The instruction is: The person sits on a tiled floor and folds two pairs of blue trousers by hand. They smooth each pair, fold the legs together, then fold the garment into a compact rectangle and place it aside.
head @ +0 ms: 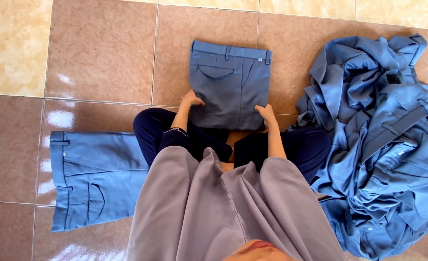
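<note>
Left hand (191,100) and right hand (266,115) are gripping the near corners of the folded blue trousers (229,79), which are lying on the tiled floor (103,58) at twelve o'clock, waistband farthest, equally near both hands.

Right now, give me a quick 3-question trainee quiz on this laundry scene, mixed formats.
1. True or false: both hands rest on the near edge of the folded trousers.
2. Multiple choice: where does the heap of unfolded blue clothes lie? A) to the person's left B) to the person's right C) on the person's lap
3. Fill in: the second pair of trousers, to the person's left, lies flat on the ______.

Key
1. True: the left hand and the right hand each touch a near corner.
2. B
3. Tiled floor.
</note>
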